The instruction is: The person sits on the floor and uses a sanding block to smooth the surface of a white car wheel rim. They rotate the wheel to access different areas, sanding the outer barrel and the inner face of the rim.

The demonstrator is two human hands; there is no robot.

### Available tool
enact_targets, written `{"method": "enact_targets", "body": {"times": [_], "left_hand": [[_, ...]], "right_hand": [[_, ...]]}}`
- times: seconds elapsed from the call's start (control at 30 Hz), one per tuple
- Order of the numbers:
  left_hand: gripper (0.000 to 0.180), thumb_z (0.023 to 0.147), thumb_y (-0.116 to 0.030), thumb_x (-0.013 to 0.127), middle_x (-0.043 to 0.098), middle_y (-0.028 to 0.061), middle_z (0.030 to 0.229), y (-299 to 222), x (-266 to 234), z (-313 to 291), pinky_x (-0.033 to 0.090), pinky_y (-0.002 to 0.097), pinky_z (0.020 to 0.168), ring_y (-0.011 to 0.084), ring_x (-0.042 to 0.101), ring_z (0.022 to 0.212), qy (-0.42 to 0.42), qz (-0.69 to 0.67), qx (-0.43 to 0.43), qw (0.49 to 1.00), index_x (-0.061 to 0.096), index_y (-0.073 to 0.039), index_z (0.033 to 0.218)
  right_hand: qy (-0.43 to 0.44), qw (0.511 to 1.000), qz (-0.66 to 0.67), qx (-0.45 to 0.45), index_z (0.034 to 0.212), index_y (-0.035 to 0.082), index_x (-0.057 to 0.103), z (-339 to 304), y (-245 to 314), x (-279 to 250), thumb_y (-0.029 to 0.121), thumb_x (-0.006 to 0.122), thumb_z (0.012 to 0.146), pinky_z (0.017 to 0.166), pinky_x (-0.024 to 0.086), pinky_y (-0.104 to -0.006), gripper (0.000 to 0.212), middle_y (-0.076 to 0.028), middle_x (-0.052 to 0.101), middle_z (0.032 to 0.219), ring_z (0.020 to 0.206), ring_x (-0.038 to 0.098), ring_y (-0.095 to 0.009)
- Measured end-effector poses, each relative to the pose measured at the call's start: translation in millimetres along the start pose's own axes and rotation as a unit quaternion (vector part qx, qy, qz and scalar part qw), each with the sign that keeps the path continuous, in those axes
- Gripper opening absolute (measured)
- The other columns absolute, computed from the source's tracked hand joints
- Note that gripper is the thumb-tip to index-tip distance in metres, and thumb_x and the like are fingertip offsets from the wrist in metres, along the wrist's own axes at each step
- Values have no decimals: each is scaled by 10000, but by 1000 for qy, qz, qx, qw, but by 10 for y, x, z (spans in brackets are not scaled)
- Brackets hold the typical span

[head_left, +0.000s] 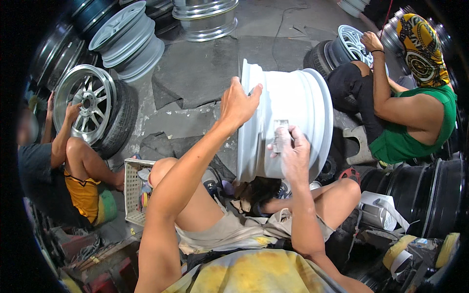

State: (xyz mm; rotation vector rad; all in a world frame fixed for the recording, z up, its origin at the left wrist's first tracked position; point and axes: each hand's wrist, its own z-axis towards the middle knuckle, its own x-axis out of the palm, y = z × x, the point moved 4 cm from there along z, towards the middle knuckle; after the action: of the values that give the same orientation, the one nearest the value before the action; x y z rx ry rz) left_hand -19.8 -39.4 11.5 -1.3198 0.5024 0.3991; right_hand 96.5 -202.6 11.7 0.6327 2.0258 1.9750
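In front of my knees a white-grey wheel rim [293, 105] lies on its side, its barrel facing me. My left hand [238, 103] grips its left flange, thumb and fingers hooked over the edge. With my right hand [294, 151] I press a small grey sanding pad [281, 134] against the barrel. The pad is partly hidden by my fingers, which are coated in pale dust. What props the rim from below is mostly hidden.
At left a person handles a silver wheel [87, 100] with a tyre. Another, in a green top [415, 117], works on a spoked wheel [354, 44] at right. Stacked rims [129, 44] stand behind. A cream basket [134, 193] is by my left knee, a grey canister [378, 210] at right.
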Motion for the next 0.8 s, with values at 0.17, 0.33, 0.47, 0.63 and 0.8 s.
{"method": "enact_targets", "body": {"times": [0.17,0.33,0.47,0.63,0.8], "left_hand": [[336,905,-212,709,638,135,1018,-450,-457,-54,462,416,964,312,603,1045,-102,22,264,959,627,27,1125],[228,938,-220,699,722,42,999,-469,-399,-78,542,269,742,104,645,881,204,-183,179,945,738,-39,1070],[263,940,-205,688,727,72,1024,-383,-258,-196,542,283,802,130,662,919,353,-178,136,908,731,-31,1132],[273,919,-232,723,738,65,966,-405,-228,-178,512,304,853,129,647,895,389,-221,122,886,751,-28,1099],[268,896,-277,763,719,17,884,-357,-215,-141,480,283,803,96,607,838,432,-199,121,871,772,-35,1011]], "right_hand": [[4,999,-31,34,1098,24,586,16,195,-242,134,676,966,501,444,-196,194,-29,652,944,632,583,-67],[17,998,-55,20,1112,28,613,-28,208,-232,92,745,906,559,435,-199,253,-24,666,933,684,554,-49],[28,999,-29,0,1045,22,656,-1,136,-244,96,725,922,594,442,-205,159,-32,687,899,679,558,-62],[21,998,-53,-39,1067,-3,683,148,111,-308,149,676,973,613,481,-223,178,-73,728,948,728,638,-103],[45,998,25,20,1149,-9,671,223,86,-261,191,663,990,618,522,-247,255,-92,740,961,793,696,-135]]}}
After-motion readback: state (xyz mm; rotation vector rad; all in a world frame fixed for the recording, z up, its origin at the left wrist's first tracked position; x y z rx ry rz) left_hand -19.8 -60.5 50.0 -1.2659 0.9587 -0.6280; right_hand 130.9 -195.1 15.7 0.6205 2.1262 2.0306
